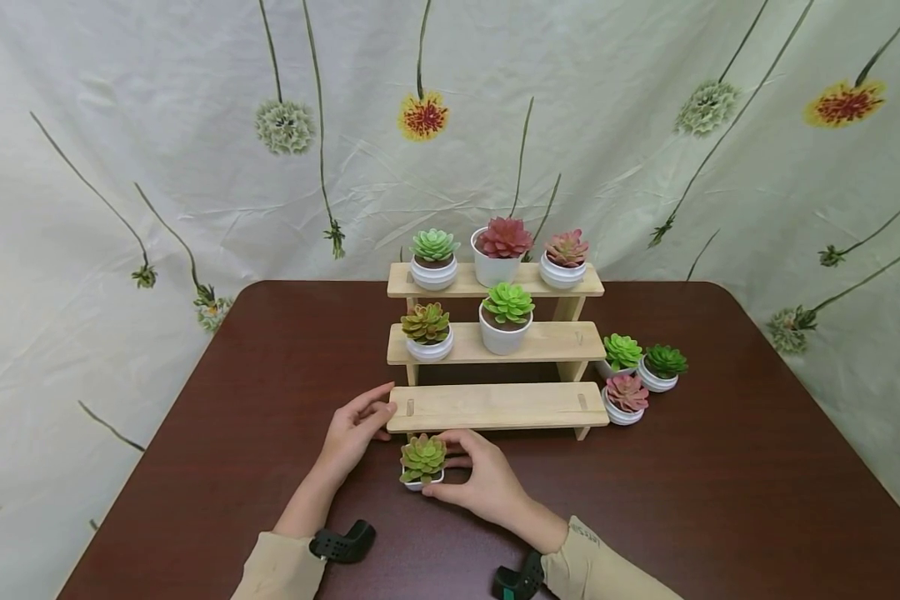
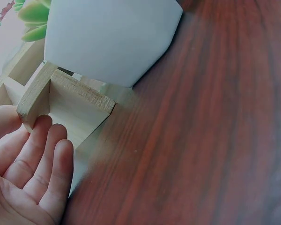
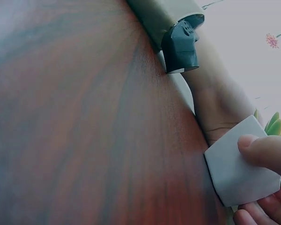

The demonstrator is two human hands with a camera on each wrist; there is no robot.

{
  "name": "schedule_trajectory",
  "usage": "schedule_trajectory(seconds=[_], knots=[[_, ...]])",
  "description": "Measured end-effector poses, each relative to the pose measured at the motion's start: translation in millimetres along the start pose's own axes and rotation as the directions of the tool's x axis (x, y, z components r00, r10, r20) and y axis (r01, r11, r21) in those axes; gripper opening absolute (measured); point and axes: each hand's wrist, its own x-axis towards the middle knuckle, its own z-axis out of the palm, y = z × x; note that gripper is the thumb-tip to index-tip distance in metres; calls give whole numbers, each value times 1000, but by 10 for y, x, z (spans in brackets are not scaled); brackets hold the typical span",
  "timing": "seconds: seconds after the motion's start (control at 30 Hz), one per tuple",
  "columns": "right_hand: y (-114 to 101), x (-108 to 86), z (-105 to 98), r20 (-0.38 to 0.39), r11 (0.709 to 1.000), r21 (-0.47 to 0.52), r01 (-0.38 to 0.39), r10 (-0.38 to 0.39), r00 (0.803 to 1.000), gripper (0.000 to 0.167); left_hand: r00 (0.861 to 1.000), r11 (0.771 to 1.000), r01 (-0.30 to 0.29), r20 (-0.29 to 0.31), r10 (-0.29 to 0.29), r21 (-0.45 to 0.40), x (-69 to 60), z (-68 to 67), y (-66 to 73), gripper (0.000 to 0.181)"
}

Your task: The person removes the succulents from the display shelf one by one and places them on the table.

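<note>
A three-tier wooden stand (image 1: 495, 407) stands on the dark table. My left hand (image 1: 352, 429) pinches the left end of its bottom shelf, thumb on top and fingers below; in the left wrist view the hand (image 2: 33, 168) holds the board's end (image 2: 35, 101). In front of that end is a green succulent with reddish tips (image 1: 423, 457) in a white angular pot. My right hand (image 1: 487, 483) grips this pot from the right; the right wrist view shows the thumb (image 3: 267, 152) on the pot's white side (image 3: 239, 168). The bottom shelf is bare.
Three potted succulents stand on the top shelf (image 1: 465, 282), two on the middle shelf (image 1: 457, 353). Right of the stand, three more cluster on the table: light green (image 1: 622, 352), dark green (image 1: 665, 361) and pink (image 1: 627, 393). A flowered cloth (image 1: 607, 167) hangs behind.
</note>
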Motion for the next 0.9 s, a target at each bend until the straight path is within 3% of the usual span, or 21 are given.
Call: schedule_trajectory(seconds=[0.27, 0.47, 0.73, 0.9], knots=[[-62, 5, -37, 19, 999, -31, 19, -18, 1000, 63, 1000, 1000, -9, 1, 9, 3, 3, -1, 1, 40], [-137, 23, -121, -11, 999, -25, 41, -41, 999, 69, 1000, 1000, -5, -1, 5, 2, 4, -1, -2, 40], [-328, 85, -339, -127, 987, 33, 156, -150, 980, 63, 1000, 1000, -2, 5, 2, 2, 3, -1, 3, 41], [-606, 115, -526, -207, 985, 47, 163, -150, 967, 58, 1000, 1000, 1, 4, -1, -2, -1, 3, 12, 41]])
